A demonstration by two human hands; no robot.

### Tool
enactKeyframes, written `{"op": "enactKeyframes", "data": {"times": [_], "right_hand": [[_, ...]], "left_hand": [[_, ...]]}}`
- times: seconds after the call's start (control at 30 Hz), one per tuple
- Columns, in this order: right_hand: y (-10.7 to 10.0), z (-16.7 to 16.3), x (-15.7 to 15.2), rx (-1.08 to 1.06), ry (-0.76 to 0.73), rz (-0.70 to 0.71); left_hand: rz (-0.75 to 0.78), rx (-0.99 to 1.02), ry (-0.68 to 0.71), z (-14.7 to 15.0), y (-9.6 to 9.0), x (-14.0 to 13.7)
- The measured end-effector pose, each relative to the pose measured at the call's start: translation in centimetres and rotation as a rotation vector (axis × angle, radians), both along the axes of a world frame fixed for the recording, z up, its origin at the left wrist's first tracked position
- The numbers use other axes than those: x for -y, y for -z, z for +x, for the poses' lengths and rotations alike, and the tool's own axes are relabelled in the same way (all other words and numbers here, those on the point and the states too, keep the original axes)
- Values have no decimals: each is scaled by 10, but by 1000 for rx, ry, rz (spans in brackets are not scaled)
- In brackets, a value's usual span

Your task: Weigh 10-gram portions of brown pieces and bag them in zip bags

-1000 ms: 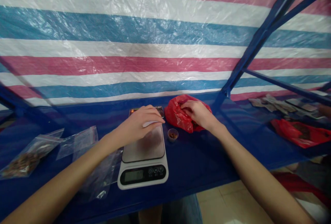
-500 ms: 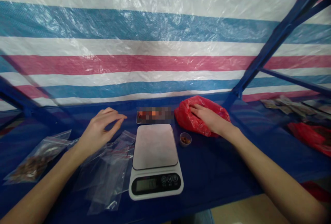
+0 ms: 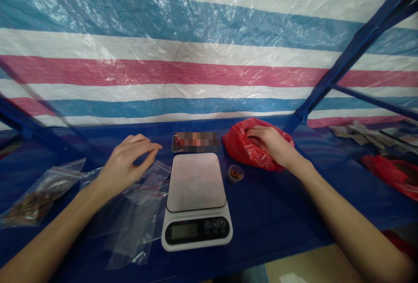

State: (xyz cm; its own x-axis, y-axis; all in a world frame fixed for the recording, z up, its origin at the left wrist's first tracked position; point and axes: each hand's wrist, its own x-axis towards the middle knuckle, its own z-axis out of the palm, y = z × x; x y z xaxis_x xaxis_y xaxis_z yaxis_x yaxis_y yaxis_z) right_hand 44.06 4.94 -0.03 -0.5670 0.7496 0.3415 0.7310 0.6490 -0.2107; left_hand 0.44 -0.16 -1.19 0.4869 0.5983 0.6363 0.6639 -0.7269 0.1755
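My right hand [image 3: 267,141] reaches into the mouth of a red plastic bag [image 3: 241,150]. Its fingers are bent and close together, with the tips hidden inside, so what they grip cannot be made out. Over some clear zip bags [image 3: 137,213] hovers my left hand [image 3: 130,159], holding nothing, its thumb and forefinger curved with a small gap. Between the hands stands a white kitchen scale [image 3: 196,183] with a bare platform; its display is faint and seems to read zero. A small clear cup [image 3: 235,174] with brown pieces sits between scale and red bag.
A zip bag of brown pieces [image 3: 32,204] lies at the left. Behind the scale is a phone [image 3: 178,143], its screen partly blurred out. Blue frame bars [image 3: 342,65] rise at both sides before a striped sheet [image 3: 196,74]. Another red bag [image 3: 388,172] lies far right.
My right hand has lifted slightly and shifted right at the bag's mouth, its fingers more bent. My left hand keeps nearly the same pose. The view has tilted a little.
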Motion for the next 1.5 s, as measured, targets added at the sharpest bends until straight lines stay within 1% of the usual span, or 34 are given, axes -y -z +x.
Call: {"op": "enactKeyframes", "data": {"times": [0.1,0.23,0.33,0.5,0.6,0.67,0.73,0.8,0.9,0.97,1.03,1.13,1.37,1.5], "right_hand": [[2,1,-2,-72,1,80],[-2,1,0,-173,26,158],[-7,2,3,-228,56,176],[-18,5,8,-250,80,203],[-27,3,16,-275,97,238],[-32,-2,24,-302,75,232],[-35,-11,34,-326,-6,198],[-38,-22,45,-323,-148,119],[-37,-39,57,-281,-346,-89],[-34,-46,60,-266,-407,-218],[-30,-49,61,-260,-425,-298],[-24,-49,58,-240,-425,-365],[-19,-47,56,-219,-433,-425],[-19,-47,55,-202,-427,-427]], "left_hand": [[-3,-2,14,3,1,0],[-5,-3,22,4,2,0],[-15,-13,15,4,2,0],[-20,-10,7,4,2,2],[-21,-18,-1,5,1,2],[-21,-22,-2,5,1,1],[-17,-25,4,5,1,0],[-20,-30,8,5,1,0],[-32,-36,3,4,2,0],[-39,-38,-3,4,1,0],[-44,-34,-5,5,1,1],[-56,-25,-7,5,1,1],[-50,-26,1,6,2,2],[-38,-26,11,6,2,1]]}}
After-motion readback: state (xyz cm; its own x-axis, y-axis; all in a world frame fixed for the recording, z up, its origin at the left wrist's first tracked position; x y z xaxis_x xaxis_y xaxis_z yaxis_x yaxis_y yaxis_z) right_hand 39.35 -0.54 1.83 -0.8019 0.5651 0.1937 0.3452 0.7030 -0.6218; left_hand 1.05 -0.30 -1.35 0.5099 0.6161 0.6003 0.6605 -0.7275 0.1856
